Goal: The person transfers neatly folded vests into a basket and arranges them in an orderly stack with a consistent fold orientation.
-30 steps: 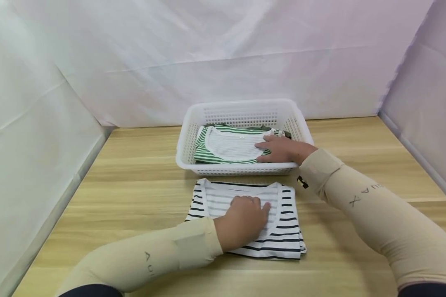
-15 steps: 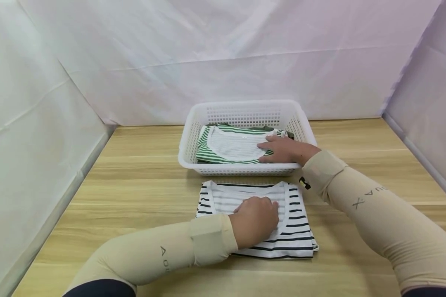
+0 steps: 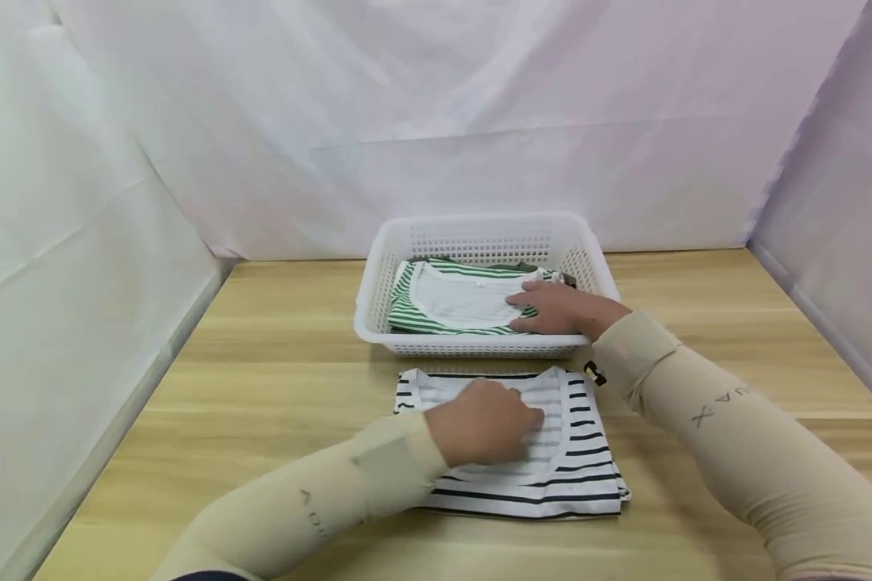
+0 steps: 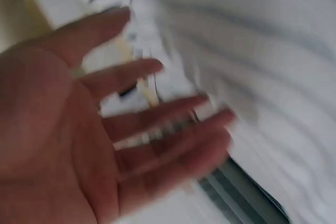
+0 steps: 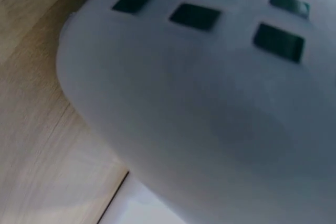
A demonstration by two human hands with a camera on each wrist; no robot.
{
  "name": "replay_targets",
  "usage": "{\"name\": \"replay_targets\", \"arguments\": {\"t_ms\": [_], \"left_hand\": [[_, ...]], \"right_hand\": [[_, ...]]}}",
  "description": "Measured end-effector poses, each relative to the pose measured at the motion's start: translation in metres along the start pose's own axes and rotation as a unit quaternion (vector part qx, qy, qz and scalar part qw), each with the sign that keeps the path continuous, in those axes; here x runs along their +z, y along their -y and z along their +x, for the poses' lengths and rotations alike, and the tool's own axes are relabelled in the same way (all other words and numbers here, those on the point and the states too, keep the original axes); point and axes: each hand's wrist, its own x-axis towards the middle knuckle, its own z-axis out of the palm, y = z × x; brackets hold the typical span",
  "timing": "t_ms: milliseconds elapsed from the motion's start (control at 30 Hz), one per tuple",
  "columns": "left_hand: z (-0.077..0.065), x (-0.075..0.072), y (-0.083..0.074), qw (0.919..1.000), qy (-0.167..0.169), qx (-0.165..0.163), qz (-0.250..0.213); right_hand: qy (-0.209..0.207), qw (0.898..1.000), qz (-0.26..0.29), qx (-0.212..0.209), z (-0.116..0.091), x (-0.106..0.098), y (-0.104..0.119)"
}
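Shirt [image 3: 584, 464], dark-striped, folded flat, lies on wood-grained table [image 3: 262, 347] beneath our left hand [image 3: 485, 424], fingers loosely apart; we rest our right hand [image 3: 558, 309], fingers spread, on green-striped cloth [image 3: 461, 301] inside latticed plastic basket [image 3: 480, 342].

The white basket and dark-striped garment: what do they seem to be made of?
White basket: probably moulded plastic, smooth and semi-matt, judging by rounded edges and regular holes. Dark-striped garment: matt fabric, folded flat in soft layers; fibre unclear.

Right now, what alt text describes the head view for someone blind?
A person's right hand rests on a folded green-striped shirt in a white basket; the left hand is over a folded dark-striped shirt on the wooden table.
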Motion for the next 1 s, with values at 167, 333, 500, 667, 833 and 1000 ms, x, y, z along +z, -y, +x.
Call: {"name": "replay_targets", "arguments": {"t_ms": [167,333,500,667,833,1000], "left_hand": [[-0.035,0.012,0.040,0.9840,-0.054,0.002,-0.170],[-0.069,0.024,0.074,0.9572,-0.138,-0.012,-0.254],[-0.080,0.037,0.096,0.9574,-0.163,-0.039,-0.235],[-0.080,0.051,0.102,0.9598,-0.167,-0.062,-0.217],[-0.077,0.058,0.102,0.9633,-0.144,-0.071,-0.215],[-0.076,0.066,0.101,0.9666,-0.132,-0.075,-0.207]], "right_hand": [[0.000,1.000,0.004,-0.020,0.005,0.007,0.003],[-0.078,0.996,0.003,-0.046,0.003,0.001,0.005],[-0.307,0.942,-0.009,-0.135,-0.033,-0.011,0.016],[-0.416,0.872,0.007,-0.258,-0.091,-0.006,0.043],[-0.225,0.958,0.007,-0.179,-0.116,0.024,0.048],[-0.139,0.987,-0.019,-0.083,-0.110,0.048,0.028]]}}
